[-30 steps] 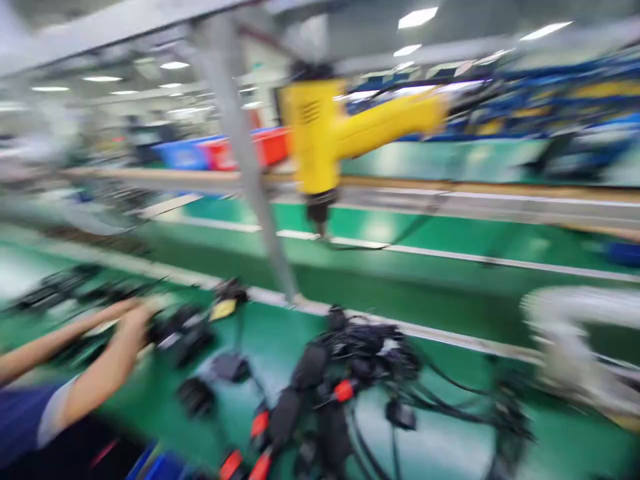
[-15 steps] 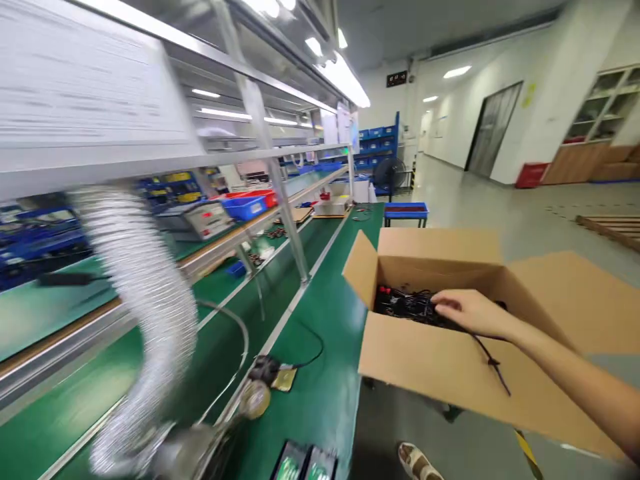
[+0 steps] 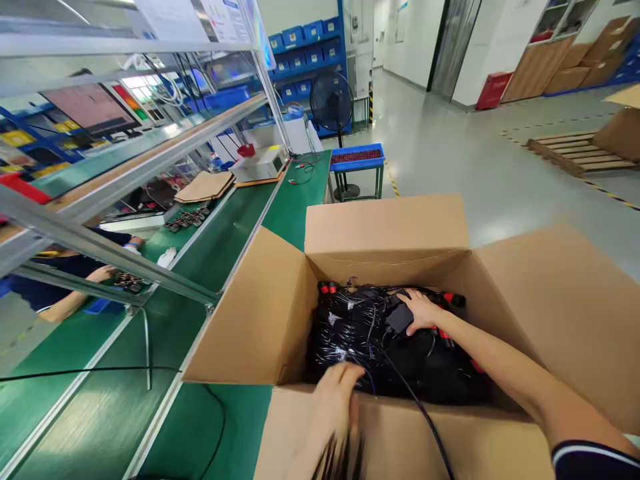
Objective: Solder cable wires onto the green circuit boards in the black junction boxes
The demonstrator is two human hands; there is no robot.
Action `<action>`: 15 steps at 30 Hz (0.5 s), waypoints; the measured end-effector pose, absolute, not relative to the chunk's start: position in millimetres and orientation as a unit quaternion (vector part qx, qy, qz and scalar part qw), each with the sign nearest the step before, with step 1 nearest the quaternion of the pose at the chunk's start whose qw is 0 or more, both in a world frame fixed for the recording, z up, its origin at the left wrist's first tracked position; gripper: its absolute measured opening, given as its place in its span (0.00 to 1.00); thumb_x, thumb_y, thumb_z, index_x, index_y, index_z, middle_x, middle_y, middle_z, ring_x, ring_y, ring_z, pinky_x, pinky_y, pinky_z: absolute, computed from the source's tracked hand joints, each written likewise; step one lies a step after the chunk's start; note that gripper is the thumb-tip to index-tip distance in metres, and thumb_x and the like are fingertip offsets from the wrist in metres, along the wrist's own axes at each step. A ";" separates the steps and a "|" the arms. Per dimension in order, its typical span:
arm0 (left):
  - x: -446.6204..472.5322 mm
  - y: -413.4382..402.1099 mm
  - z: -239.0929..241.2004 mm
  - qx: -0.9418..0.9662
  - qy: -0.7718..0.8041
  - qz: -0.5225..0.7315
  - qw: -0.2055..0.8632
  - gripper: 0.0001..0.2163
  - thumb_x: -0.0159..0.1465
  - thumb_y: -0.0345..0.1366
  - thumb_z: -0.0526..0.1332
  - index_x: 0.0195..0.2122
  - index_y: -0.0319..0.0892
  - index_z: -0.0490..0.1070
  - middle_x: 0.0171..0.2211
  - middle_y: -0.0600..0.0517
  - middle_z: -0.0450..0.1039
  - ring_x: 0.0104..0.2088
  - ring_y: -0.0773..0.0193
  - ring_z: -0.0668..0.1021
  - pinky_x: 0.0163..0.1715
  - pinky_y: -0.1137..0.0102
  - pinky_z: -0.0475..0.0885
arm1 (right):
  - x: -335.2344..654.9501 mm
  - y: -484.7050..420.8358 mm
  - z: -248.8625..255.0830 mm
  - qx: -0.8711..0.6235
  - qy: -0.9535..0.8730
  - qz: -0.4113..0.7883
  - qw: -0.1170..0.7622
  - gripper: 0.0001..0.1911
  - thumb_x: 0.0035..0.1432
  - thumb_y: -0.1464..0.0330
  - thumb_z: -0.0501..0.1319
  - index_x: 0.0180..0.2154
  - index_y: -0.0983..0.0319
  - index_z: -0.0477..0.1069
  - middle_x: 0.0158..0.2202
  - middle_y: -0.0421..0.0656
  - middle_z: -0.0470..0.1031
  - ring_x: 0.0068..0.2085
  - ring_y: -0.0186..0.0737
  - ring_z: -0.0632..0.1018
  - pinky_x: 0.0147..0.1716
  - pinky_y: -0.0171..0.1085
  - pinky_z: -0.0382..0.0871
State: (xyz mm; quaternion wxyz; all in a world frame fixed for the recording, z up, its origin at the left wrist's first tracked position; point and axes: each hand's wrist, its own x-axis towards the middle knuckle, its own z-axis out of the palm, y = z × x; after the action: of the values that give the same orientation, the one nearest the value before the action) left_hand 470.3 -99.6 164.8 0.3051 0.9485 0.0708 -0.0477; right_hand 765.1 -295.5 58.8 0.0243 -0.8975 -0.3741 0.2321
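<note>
An open cardboard box [image 3: 385, 233] stands in front of me, filled with a heap of black cables and adapters [image 3: 370, 333] with red-tipped plugs. My right hand [image 3: 423, 310] reaches deep into the box and grips a black adapter block [image 3: 399, 319] on top of the heap. My left hand [image 3: 335, 400] hovers at the box's near edge, blurred, its fingers closed on black cable strands that hang below it. A black cord [image 3: 415, 407] runs from the heap over the near wall.
A green workbench [image 3: 210, 267] with metal rails and shelf frame runs along the left. Another person's arm [image 3: 70, 300] works across it. A black floor fan [image 3: 333, 103], blue bins and a wooden pallet [image 3: 575, 150] stand farther off.
The view swung from the bench to the box and came closer. My right hand moved deeper onto the adapter block. My left hand has come into view at the box's near edge.
</note>
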 end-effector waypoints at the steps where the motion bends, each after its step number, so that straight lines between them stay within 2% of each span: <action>1: 493.2 -93.6 161.9 0.950 0.073 -0.073 0.293 0.32 0.46 0.20 0.56 0.55 0.42 0.68 0.56 0.43 0.68 0.56 0.51 0.71 0.58 0.58 0.66 | 771.0 -293.4 55.0 -0.894 -0.383 0.232 0.030 0.25 0.62 0.59 0.60 0.57 0.62 0.62 0.60 0.50 0.60 0.59 0.51 0.65 0.57 0.56 0.61; 4: 553.1 -84.0 149.9 0.946 0.050 -0.111 0.301 0.44 0.37 0.18 0.61 0.61 0.37 0.60 0.65 0.39 0.53 0.65 0.44 0.57 0.64 0.54 0.55 | 791.3 -286.5 60.5 -0.881 -0.414 0.223 0.055 0.19 0.63 0.59 0.59 0.50 0.64 0.68 0.52 0.48 0.68 0.51 0.45 0.71 0.51 0.49 0.68; 6: 585.4 -87.2 141.9 0.939 0.033 -0.122 0.320 0.47 0.36 0.21 0.65 0.62 0.37 0.58 0.66 0.40 0.50 0.66 0.46 0.55 0.65 0.58 0.52 | 798.7 -276.8 73.8 -0.874 -0.432 0.207 0.077 0.16 0.63 0.60 0.59 0.47 0.64 0.69 0.48 0.46 0.70 0.46 0.41 0.73 0.47 0.46 0.70; 8: 612.1 -96.8 135.0 0.933 0.050 -0.112 0.339 0.47 0.40 0.29 0.69 0.63 0.36 0.53 0.66 0.40 0.52 0.65 0.51 0.57 0.64 0.64 0.55 | 798.2 -263.3 88.7 -0.871 -0.442 0.186 0.103 0.16 0.63 0.60 0.59 0.48 0.64 0.68 0.48 0.46 0.70 0.46 0.41 0.73 0.47 0.46 0.70; 10: 632.9 -108.4 128.8 0.927 0.111 -0.089 0.347 0.45 0.49 0.38 0.68 0.64 0.34 0.46 0.63 0.37 0.57 0.62 0.53 0.64 0.60 0.65 0.61 | 794.0 -252.9 100.7 -0.875 -0.438 0.166 0.125 0.19 0.63 0.60 0.59 0.51 0.63 0.66 0.51 0.47 0.68 0.48 0.42 0.73 0.48 0.47 0.70; 12: 647.2 -116.8 122.6 0.918 0.191 -0.071 0.340 0.39 0.57 0.41 0.64 0.63 0.32 0.43 0.58 0.33 0.62 0.57 0.51 0.70 0.55 0.61 0.65 | 791.9 -254.2 107.6 -0.890 -0.410 0.150 0.129 0.21 0.64 0.59 0.58 0.55 0.62 0.64 0.55 0.48 0.66 0.51 0.44 0.71 0.50 0.48 0.69; 15: 657.3 -118.2 114.4 0.900 0.284 -0.069 0.323 0.32 0.61 0.42 0.60 0.60 0.31 0.47 0.53 0.29 0.66 0.52 0.43 0.74 0.51 0.55 0.67 | 793.0 -283.6 108.5 -0.930 -0.321 0.154 0.088 0.19 0.65 0.61 0.57 0.54 0.63 0.65 0.53 0.48 0.67 0.50 0.43 0.72 0.49 0.48 0.70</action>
State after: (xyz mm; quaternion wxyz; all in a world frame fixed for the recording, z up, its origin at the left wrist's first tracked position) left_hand 657.3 -118.2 114.4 0.3229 0.9003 0.2835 -0.0687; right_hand 793.0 -283.6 108.5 0.0883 -0.9305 -0.3206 0.1537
